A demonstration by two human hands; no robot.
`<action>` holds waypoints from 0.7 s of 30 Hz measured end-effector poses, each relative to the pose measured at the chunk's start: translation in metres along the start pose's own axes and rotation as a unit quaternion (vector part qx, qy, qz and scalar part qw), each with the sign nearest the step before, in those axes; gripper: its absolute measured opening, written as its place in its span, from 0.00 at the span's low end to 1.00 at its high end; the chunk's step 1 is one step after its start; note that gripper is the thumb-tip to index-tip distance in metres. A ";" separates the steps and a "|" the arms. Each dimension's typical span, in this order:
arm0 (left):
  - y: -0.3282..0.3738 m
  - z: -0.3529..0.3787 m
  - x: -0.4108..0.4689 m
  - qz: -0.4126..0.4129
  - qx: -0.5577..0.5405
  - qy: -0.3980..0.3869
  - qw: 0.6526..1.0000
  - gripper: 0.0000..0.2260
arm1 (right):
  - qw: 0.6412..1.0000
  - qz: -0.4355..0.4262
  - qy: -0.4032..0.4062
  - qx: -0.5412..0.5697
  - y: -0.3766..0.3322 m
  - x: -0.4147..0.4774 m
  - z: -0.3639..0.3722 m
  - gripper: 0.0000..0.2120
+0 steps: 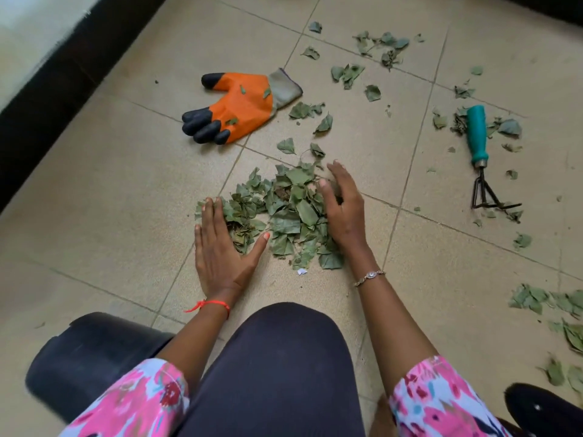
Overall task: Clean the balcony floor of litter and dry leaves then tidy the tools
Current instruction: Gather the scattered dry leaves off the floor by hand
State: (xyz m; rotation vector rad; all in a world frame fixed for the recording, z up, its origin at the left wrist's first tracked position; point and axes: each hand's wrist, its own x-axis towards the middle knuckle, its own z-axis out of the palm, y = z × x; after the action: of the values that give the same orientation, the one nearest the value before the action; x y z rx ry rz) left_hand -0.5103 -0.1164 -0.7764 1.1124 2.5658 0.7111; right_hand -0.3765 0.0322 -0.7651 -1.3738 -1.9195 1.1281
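A heap of dry green leaves (pixel 288 212) lies on the beige tiled floor (pixel 126 190) in front of my knee. My left hand (pixel 222 252) lies flat with straight fingers against the heap's left side. My right hand (pixel 342 211) stands on edge against the heap's right side, fingers loosely bent, holding nothing. An orange glove with black fingertips (pixel 238 107) lies palm up beyond the heap. A small hand rake with a teal handle (pixel 481 152) lies to the right, prongs toward me. A tiny white paper scrap (pixel 302 271) sits at the heap's near edge.
Loose leaves (pixel 378 47) are scattered across the far tiles and along the right edge (pixel 549 302). A black bucket (pixel 91 357) lies at lower left beside my leg. A dark wall base (pixel 63 89) runs along the left. A black shoe (pixel 542 408) shows at lower right.
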 end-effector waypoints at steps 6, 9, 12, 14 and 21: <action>-0.001 0.001 0.000 0.006 -0.001 0.004 1.000 0.45 | 0.993 0.000 -0.075 0.088 -0.013 -0.018 -0.013 0.23; -0.002 0.001 0.000 0.004 -0.003 0.005 1.000 0.45 | 0.998 0.036 0.014 0.047 -0.001 -0.048 -0.011 0.32; -0.001 0.000 -0.001 -0.002 -0.015 0.001 1.000 0.46 | 0.995 0.036 0.005 -0.097 0.004 -0.080 0.008 0.38; -0.002 -0.001 0.000 0.000 -0.028 -0.002 1.000 0.46 | 0.987 0.003 0.007 -0.163 0.000 -0.087 0.023 0.42; 0.001 -0.005 0.004 -0.018 -0.092 -0.018 0.995 0.45 | 0.949 0.001 0.016 -0.314 -0.004 -0.076 0.042 0.44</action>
State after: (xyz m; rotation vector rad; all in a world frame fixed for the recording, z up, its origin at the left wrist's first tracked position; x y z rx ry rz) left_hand -0.5144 -0.1140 -0.7718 1.0086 2.4258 0.8898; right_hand -0.3855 -0.0536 -0.7791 -1.6864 -2.3639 0.4896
